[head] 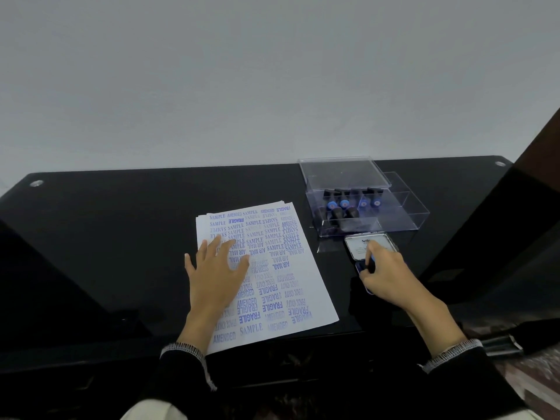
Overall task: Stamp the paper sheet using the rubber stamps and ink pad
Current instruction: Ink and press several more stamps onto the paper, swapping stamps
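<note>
While the left hand (216,268) lies flat on the paper sheet (272,286), the right hand (383,274) grips a half-hidden rubber stamp (362,266).

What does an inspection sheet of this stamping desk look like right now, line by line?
Surface: glossy black desk, bare left of the sheets.
Job's things: paper sheet, top of a small stack, crowded with blue stamp prints; ink pad open; rubber stamp on the pad; spare stamps in clear box, its lid resting behind.
Clutter: nothing seen.
Grippers: left hand flat on the sheet; right hand in a grip on the stamp.
Cables: nothing seen.
Surroundings: plain wall; dark furniture at right.
</note>
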`<state>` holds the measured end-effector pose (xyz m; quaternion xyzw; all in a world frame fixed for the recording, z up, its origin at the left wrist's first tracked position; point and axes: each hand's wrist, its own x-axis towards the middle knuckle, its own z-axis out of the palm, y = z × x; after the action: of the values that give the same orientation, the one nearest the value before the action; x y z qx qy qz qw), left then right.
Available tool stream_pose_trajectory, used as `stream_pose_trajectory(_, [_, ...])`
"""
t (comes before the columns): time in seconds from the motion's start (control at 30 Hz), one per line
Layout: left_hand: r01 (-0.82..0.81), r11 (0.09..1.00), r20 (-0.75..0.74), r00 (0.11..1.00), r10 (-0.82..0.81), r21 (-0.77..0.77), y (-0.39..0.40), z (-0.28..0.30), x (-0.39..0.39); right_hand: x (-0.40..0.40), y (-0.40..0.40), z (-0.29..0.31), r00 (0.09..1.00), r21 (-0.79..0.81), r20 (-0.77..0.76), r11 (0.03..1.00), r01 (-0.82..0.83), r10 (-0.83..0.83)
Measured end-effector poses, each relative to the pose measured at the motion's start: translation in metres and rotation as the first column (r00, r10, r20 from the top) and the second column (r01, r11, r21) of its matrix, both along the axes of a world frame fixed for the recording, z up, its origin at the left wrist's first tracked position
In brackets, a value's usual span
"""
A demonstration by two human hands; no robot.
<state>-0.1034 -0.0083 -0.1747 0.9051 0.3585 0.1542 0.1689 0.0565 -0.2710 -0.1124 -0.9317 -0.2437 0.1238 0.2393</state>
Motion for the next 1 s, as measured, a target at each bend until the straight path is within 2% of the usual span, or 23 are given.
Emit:
stream_pose_trajectory(0.2, [0.003,1.0,-0.01,1.0,-0.003,-0.001,0.0,0.0,0.0,-0.015,0.013,0.001,0.983,-0.139,0.18,0.99,-0.015,0.04])
stream_pose_trajectory(0.43, [0.005,1.0,-0.006,1.0,-0.005,-0.002,-0.001,0.002,-0.001,-0.002,-0.004,0.009,0.999,0.039,-0.001,0.998,0.045,-0.045])
stream_pose_trajectory(0.57, [0.005,1.0,-0.006,1.0,-0.005,-0.002,-0.001,0.002,-0.001,-0.001,-0.01,0.011,0.999,0.064,0.009,0.997,0.048,-0.049])
stream_pose_trajectory(0.83, [0.004,1.0,-0.012,1.0,-0.004,-0.001,-0.001,0.002,0.0,0.003,-0.004,0.004,0.999,-0.054,0.053,0.999,0.0,0.003])
stream_pose_trajectory(1.0, [0.004,1.0,-0.007,1.0,-0.004,-0.006,0.0,0.0,-0.001,-0.01,0.007,0.002,0.968,-0.194,0.225,0.979,-0.064,0.107])
